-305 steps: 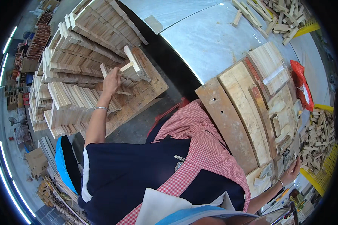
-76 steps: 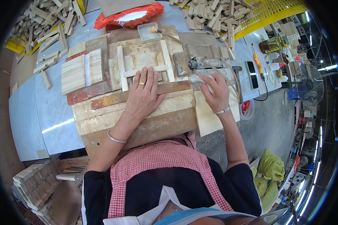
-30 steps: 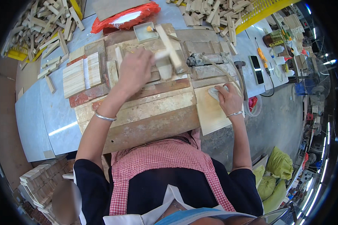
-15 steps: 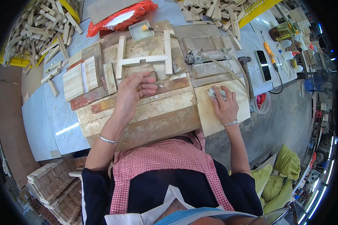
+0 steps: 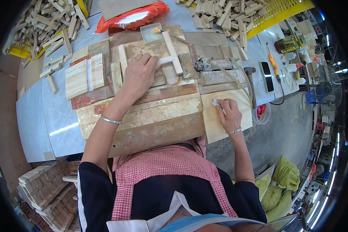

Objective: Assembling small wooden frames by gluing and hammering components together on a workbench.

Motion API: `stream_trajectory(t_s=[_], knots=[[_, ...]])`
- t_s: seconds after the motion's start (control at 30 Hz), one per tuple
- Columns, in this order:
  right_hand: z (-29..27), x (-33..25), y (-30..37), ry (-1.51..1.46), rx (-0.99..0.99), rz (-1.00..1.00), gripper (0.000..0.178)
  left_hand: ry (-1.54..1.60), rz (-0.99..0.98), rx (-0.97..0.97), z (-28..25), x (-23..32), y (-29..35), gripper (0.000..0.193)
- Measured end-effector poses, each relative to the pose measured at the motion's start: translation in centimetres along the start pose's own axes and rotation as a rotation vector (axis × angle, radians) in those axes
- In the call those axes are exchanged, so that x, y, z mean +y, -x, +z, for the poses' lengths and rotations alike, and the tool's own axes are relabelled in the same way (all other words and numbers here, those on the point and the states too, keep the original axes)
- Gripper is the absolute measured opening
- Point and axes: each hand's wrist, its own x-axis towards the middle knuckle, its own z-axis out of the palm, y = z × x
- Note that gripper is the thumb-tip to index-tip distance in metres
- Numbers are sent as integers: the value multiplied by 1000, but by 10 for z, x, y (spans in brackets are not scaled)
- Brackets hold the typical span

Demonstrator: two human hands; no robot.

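My left hand reaches over an H-shaped wooden frame, with its fingers curled down on the crossbar and hiding much of it. The frame lies on a worn wooden jig board patched with glue. In my right hand is a crumpled whitish cloth, pinched between the fingers. That hand rests on a thin pale plywood sheet at the jig's right. Beyond the frame stands a small shallow tray with a brush laid across its rim.
Two pale wood slabs lie left of the frame. A metal cylinder clamp, a hammer and a phone are on the right. Yellow crates and heaps of wood sticks stand at the back. A clear tub is beyond the plywood.
My left hand has moved forward from in front of the frame and closed over its crossbar. The frame now sits more tilted. My right hand has shifted slightly on the plywood with the cloth.
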Motion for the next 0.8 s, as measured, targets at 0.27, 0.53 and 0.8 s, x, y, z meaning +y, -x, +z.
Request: stream_trajectory(t_s=[0.27, 0.53, 0.8], knots=[[-18, -41, -80, -144, 146, -161, 22, -51, 86, 34, -5, 26, 36, 58], [43, -91, -153, 9, 41, -421, 16, -78, 21, 7, -4, 30, 49, 76], [48, -167, -187, -257, 10, -681, 10, -51, -20, -109, 5, 34, 68, 69]])
